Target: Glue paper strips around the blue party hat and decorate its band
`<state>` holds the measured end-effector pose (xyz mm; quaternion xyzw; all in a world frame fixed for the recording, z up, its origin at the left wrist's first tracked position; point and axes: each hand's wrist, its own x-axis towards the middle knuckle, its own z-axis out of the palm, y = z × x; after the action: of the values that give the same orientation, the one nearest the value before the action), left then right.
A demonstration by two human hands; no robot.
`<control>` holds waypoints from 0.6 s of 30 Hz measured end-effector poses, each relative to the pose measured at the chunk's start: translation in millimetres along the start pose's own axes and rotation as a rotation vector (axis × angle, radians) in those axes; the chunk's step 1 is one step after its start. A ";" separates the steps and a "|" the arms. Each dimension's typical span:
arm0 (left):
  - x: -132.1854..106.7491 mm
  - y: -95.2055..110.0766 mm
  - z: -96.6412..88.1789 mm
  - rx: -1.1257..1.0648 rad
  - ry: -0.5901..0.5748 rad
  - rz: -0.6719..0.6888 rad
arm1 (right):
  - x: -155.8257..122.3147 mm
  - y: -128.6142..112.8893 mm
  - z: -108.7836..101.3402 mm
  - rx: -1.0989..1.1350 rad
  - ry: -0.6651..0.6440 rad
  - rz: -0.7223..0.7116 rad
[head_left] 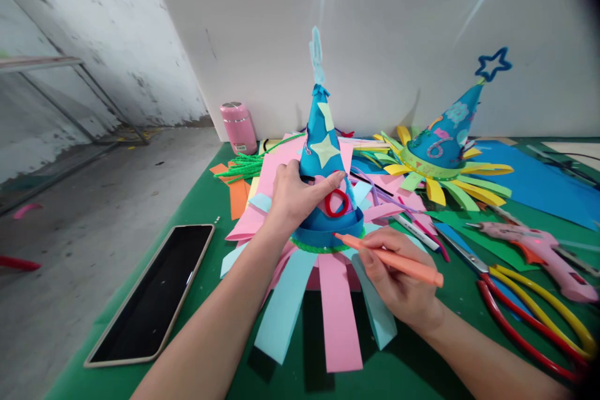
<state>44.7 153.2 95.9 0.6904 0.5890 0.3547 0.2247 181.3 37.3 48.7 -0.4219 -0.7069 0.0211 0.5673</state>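
A blue paper cone hat (312,159) stands upright in the middle, with pale stars, a red pipe-cleaner loop (337,203) and a light blue pipe-cleaner top. Pink and light blue paper strips (338,325) fan out below its blue band (323,238). My left hand (300,190) grips the cone's side, thumb across the front. Between the fingers of my right hand (398,275) is an orange marker (398,262). Its tip is at the band, and I cannot tell whether it touches.
A finished-looking second hat (435,144) leans at the back right. Scissors (510,300) and a pink glue gun (539,250) lie to the right. On the left are a phone (154,294), green pipe cleaners (246,167) and a pink bottle (239,128). Blue paper (529,181) covers the right rear.
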 end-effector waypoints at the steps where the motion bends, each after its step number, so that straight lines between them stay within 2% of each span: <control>1: 0.2 -0.1 0.0 0.001 0.001 0.002 | -0.2 0.3 -0.1 0.004 -0.004 0.004; 18: 0.7 -2.2 0.3 -0.019 0.002 0.010 | -2.7 3.4 -2.0 -0.021 -0.003 0.035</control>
<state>43.6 154.3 94.3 0.6907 0.5824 0.3622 0.2291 184.9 36.9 45.6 -0.4399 -0.7004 0.0242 0.5615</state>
